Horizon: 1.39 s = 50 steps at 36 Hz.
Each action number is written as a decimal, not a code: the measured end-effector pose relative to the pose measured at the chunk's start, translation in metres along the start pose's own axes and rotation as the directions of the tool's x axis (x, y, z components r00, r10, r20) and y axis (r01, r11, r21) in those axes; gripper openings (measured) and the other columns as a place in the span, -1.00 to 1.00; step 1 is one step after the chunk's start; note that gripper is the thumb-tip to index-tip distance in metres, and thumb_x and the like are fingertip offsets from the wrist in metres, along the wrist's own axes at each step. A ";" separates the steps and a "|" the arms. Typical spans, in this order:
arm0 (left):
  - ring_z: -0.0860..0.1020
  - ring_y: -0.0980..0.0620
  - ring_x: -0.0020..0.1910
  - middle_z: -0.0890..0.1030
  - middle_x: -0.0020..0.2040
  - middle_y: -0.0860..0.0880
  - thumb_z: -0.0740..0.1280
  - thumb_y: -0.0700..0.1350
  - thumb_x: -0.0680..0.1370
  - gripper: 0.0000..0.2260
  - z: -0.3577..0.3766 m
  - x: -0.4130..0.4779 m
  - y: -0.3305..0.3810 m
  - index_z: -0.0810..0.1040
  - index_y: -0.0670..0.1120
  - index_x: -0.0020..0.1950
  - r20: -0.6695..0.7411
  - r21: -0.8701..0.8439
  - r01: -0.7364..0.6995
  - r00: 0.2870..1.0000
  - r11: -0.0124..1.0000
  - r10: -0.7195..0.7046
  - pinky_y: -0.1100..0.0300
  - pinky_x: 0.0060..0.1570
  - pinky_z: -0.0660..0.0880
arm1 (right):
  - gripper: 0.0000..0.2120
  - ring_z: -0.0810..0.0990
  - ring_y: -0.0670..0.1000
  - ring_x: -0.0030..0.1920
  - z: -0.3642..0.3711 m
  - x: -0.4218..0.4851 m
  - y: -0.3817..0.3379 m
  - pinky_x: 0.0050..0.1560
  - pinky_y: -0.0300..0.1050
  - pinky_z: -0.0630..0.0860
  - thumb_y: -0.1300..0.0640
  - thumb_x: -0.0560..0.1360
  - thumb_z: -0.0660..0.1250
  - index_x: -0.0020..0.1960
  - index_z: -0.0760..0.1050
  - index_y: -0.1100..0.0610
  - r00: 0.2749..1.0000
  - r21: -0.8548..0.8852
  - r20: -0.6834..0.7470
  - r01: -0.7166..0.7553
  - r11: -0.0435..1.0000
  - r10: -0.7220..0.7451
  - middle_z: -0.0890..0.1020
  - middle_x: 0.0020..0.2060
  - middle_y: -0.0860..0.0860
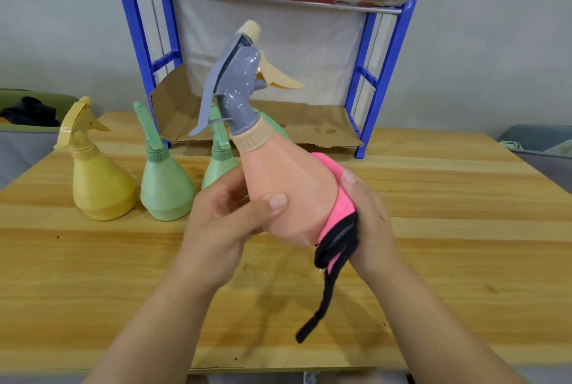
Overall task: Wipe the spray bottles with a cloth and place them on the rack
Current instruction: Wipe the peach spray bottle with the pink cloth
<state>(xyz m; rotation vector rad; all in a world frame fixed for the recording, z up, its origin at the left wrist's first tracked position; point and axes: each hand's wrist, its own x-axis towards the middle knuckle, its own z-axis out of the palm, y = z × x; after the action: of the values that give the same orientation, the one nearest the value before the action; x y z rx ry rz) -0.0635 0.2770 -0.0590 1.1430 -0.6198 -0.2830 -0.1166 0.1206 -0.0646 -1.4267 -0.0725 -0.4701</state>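
Observation:
A peach spray bottle (288,188) with a grey trigger head is held tilted above the wooden table (464,229). My left hand (223,222) grips its lower body, thumb across the front. My right hand (368,222) presses a pink cloth (340,210) with black trim against the bottle's right side, its fingers curled round the cloth. A black strip of the cloth hangs down. On the table at the left stand a yellow spray bottle (96,179) and a green spray bottle (164,179). A second green bottle (219,167) is partly hidden behind my left hand.
A blue metal rack (387,52) stands at the back of the table, its shelves lined with cardboard (309,127). Something green shows on the lower shelf behind the held bottle. Grey bins sit off the table at far left and far right.

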 end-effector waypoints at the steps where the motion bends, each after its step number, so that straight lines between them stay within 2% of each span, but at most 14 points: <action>1: 0.65 -0.11 0.01 0.69 0.00 -0.07 0.42 -0.04 0.26 -0.68 0.000 0.000 -0.001 0.68 0.07 0.01 -0.007 -0.007 0.006 1.000 1.000 -0.006 -0.05 -0.10 0.60 | -0.69 0.63 -0.13 0.04 0.000 0.000 0.002 -0.01 -0.32 0.51 0.05 0.50 0.10 0.09 0.57 0.01 1.000 -0.011 -0.005 -0.003 1.000 0.003 0.70 -0.05 -0.10; 5: 0.66 -0.06 -0.03 0.69 -0.03 -0.04 0.43 -0.01 0.24 -0.68 0.000 0.000 -0.007 0.69 0.09 -0.02 -0.049 -0.022 0.040 0.998 0.999 -0.041 0.00 -0.14 0.62 | -0.69 0.63 -0.15 0.00 -0.002 -0.005 0.008 -0.04 -0.35 0.50 -0.01 0.50 0.11 0.01 0.63 -0.10 0.999 -0.070 -0.006 -0.037 0.997 0.036 0.70 -0.07 -0.12; 9: 0.66 -0.02 -0.05 0.70 -0.04 -0.01 0.43 0.00 0.22 -0.68 -0.002 -0.001 -0.013 0.69 0.11 -0.04 -0.084 -0.013 0.046 0.995 0.999 -0.047 0.05 -0.17 0.62 | -0.60 0.62 -0.13 -0.07 -0.005 -0.012 0.013 -0.10 -0.38 0.47 -0.10 0.53 0.08 0.15 0.58 0.04 0.997 -0.228 -0.029 -0.073 0.971 0.068 0.68 -0.11 -0.05; 15: 0.65 0.03 -0.03 0.69 -0.04 0.06 0.48 0.01 0.16 -0.56 -0.003 0.004 -0.019 0.61 0.07 0.03 -0.157 0.076 0.031 0.987 0.997 -0.019 0.11 -0.11 0.61 | -0.66 0.59 -0.15 -0.29 -0.013 -0.025 0.017 -0.28 -0.37 0.46 -0.17 0.46 0.17 0.05 0.56 0.00 0.987 -0.372 -0.067 -0.159 0.914 0.145 0.62 -0.31 -0.10; 18: 0.63 0.07 -0.03 0.68 -0.06 0.12 0.48 0.04 0.12 -0.50 -0.002 0.006 -0.028 0.56 0.10 0.05 -0.191 0.133 0.068 0.981 0.989 -0.042 0.04 -0.07 0.59 | -0.72 0.61 -0.10 -0.21 -0.022 -0.027 0.015 -0.22 -0.32 0.49 -0.18 0.45 0.19 0.03 0.54 -0.07 0.983 -0.468 -0.055 -0.180 0.865 0.175 0.63 -0.24 -0.12; 21: 0.61 -0.05 0.04 0.64 0.00 0.06 0.48 0.07 0.11 -0.46 0.002 0.007 -0.042 0.52 0.10 0.08 -0.228 0.190 0.104 0.972 0.976 -0.059 -0.07 -0.03 0.57 | -0.80 0.62 -0.08 -0.16 -0.034 -0.028 0.012 -0.12 -0.18 0.55 -0.15 0.50 0.27 0.05 0.53 -0.10 0.970 -0.551 -0.029 -0.216 0.806 0.240 0.64 -0.18 -0.11; 25: 0.60 0.12 -0.10 0.60 -0.03 0.09 0.46 0.10 0.07 -0.44 0.009 0.009 -0.061 0.48 0.11 0.05 -0.263 0.257 0.151 0.961 0.955 -0.081 0.17 -0.23 0.55 | -0.83 0.60 0.02 -0.09 -0.053 -0.030 0.004 0.03 0.06 0.54 -0.04 0.53 0.33 0.06 0.52 0.00 0.969 -0.719 -0.033 -0.195 0.667 0.247 0.64 -0.12 0.00; 28: 0.57 0.19 -0.14 0.57 -0.04 0.15 0.52 -0.02 0.17 -0.53 0.018 0.011 -0.072 0.44 0.19 0.00 -0.264 0.309 0.185 0.959 0.933 -0.103 0.33 -0.32 0.50 | -0.81 0.57 -0.02 -0.09 -0.066 -0.032 0.000 0.03 0.00 0.54 -0.06 0.53 0.31 0.07 0.51 0.01 0.964 -0.767 -0.095 -0.230 0.599 0.249 0.62 -0.11 -0.03; 31: 0.54 0.20 -0.07 0.54 0.02 0.15 0.54 -0.19 0.32 -0.55 0.026 0.013 -0.083 0.42 0.20 0.01 -0.254 0.394 0.203 0.961 0.897 -0.106 0.37 -0.31 0.49 | -0.76 0.57 -0.01 -0.09 -0.079 -0.035 -0.003 0.03 0.01 0.54 -0.07 0.53 0.29 0.09 0.50 0.06 0.960 -0.790 -0.148 -0.259 0.555 0.237 0.61 -0.11 -0.01; 36: 0.53 0.13 0.03 0.52 0.13 0.08 0.43 0.08 0.14 -0.40 0.035 0.014 -0.100 0.43 0.12 0.18 -0.206 0.547 0.219 0.971 0.808 -0.124 0.17 -0.10 0.55 | -0.75 0.56 0.01 -0.10 -0.094 -0.039 -0.004 0.00 0.03 0.54 -0.08 0.54 0.27 0.07 0.49 0.08 0.957 -0.832 -0.182 -0.272 0.483 0.226 0.61 -0.12 0.00; 40: 0.50 0.22 -0.01 0.47 0.10 0.11 0.44 0.07 0.17 -0.43 0.042 0.017 -0.105 0.39 0.18 0.15 -0.164 0.638 0.180 0.982 0.748 -0.097 0.28 -0.13 0.49 | -0.75 0.54 0.01 -0.12 -0.101 -0.040 -0.004 -0.01 0.03 0.52 -0.09 0.54 0.27 0.05 0.49 0.09 0.959 -0.866 -0.192 -0.265 0.424 0.207 0.58 -0.14 -0.02; 43: 0.49 0.23 -0.05 0.47 0.09 0.11 0.49 0.04 0.23 -0.45 0.044 0.023 -0.105 0.41 0.15 0.17 -0.154 0.683 0.177 0.983 0.709 -0.098 0.32 -0.16 0.44 | -0.68 0.53 -0.06 -0.05 -0.106 -0.039 -0.004 0.03 -0.06 0.50 -0.12 0.54 0.25 0.22 0.45 0.01 0.956 -0.890 -0.196 -0.267 0.369 0.217 0.56 -0.05 -0.11; 46: 0.48 0.25 -0.07 0.49 0.07 0.13 0.48 0.09 0.26 -0.50 0.044 0.028 -0.104 0.41 0.16 0.15 -0.155 0.725 0.186 0.982 0.664 -0.106 0.35 -0.19 0.41 | -0.61 0.52 -0.05 0.04 -0.108 -0.038 -0.006 0.09 -0.04 0.51 -0.12 0.55 0.24 0.33 0.38 -0.01 0.950 -0.902 -0.202 -0.275 0.334 0.237 0.54 0.06 -0.11; 50: 0.51 0.23 -0.07 0.55 0.03 0.13 0.51 0.14 0.26 -0.50 0.043 0.033 -0.103 0.47 0.10 0.13 -0.176 0.763 0.208 0.978 0.612 -0.112 0.24 -0.13 0.49 | -0.50 0.49 -0.02 0.16 -0.110 -0.036 -0.007 0.18 -0.04 0.48 -0.12 0.57 0.22 0.46 0.26 -0.01 0.945 -0.921 -0.202 -0.272 0.278 0.257 0.49 0.22 -0.08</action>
<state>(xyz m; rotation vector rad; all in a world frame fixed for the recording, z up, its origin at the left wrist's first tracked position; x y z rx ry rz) -0.0524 0.1859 -0.1305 2.0670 -0.5446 -0.0838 -0.1769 0.0239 -0.0873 -2.5765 0.5707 -0.1989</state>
